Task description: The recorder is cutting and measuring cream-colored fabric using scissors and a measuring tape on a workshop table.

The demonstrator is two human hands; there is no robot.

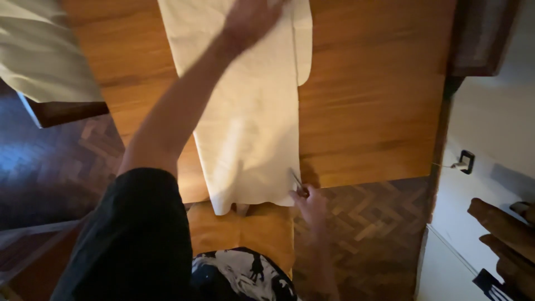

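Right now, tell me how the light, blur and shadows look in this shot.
Head view: dim, warm indoor light; the wooden table glows orange with soft glare near the white cloth. The left hand, stretched far over the cloth, is smeared by motion blur. The right hand at the cloth's near corner is darker, throwing a small shadow on the table. The parquet floor sinks into shade.
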